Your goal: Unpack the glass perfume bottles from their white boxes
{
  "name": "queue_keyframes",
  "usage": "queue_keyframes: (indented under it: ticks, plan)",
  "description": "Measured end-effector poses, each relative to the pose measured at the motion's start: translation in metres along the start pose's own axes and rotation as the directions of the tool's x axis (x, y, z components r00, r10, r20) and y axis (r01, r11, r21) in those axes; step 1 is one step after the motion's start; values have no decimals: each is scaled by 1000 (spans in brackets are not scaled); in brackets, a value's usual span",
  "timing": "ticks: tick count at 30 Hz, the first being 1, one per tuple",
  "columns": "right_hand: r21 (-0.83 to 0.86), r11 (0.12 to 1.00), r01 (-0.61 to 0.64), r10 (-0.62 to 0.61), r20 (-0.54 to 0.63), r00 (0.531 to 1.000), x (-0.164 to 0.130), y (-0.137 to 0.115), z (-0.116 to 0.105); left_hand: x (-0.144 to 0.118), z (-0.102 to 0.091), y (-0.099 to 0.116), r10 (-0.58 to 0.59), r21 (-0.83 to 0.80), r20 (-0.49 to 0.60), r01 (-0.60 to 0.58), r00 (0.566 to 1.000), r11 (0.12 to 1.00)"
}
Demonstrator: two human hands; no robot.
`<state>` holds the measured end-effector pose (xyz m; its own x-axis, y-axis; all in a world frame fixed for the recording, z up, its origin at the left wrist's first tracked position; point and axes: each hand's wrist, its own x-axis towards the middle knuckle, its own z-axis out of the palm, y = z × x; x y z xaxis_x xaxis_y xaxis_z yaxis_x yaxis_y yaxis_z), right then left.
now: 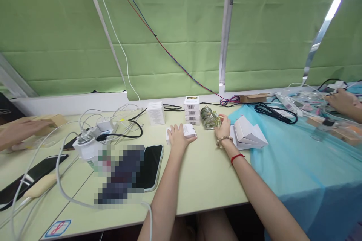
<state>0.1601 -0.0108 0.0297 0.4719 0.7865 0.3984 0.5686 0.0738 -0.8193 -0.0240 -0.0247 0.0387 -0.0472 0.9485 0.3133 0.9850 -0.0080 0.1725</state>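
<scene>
My left hand (pixel 177 137) lies over a small white box (pixel 190 130) flat on the table, its fingers on the far side and its thumb by the near right corner. My right hand (pixel 223 128) closes its fingertips on the rightmost of several small clear, gold-tinted glass-like pieces (pixel 209 118); their exact kind is hard to make out. Left of these pieces stands a stack of white boxes (pixel 192 111) with barcodes. Another group of upright white boxes (pixel 155 113) is farther left. White cartons (pixel 249 133) lie tilted just right of my right hand.
A phone (pixel 151 167), a blurred-out patch and a white charger with cables (pixel 86 145) occupy the left. Blue sheeting (pixel 285 162) covers the right side, with a coiled black cable (pixel 275 113). Other people's hands (pixel 343 103) work at the far right and far left.
</scene>
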Motion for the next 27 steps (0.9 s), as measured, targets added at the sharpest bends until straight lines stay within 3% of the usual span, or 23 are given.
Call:
queue_keyframes:
  ticks: [2,4,7,10,16,20,27]
  plan:
    - [-22,999,33,-35,-92,995,-4,-10,-3,-2,0,4,-12,-9,-27,12,1000,1000]
    - [45,993,110,-104,-113,988,-9,-21,-3,-3,-2,8,-2,-35,-76,-1,997,999]
    - [236,947,217,-230,30,973,-18,-34,-1,-2,-4,14,80,-142,-157,-103,984,984]
    - [365,904,222,-296,161,941,-27,-39,4,1,-3,16,106,-273,-254,-176,961,946]
    - [342,906,251,-333,206,920,-32,-34,9,1,5,14,76,-376,-458,-271,885,886]
    - [279,925,256,-332,270,904,-29,-28,12,1,9,12,72,-420,-451,-282,890,862]
    - [350,906,239,-372,385,845,-35,-24,22,3,17,11,131,-460,-369,-304,920,834]
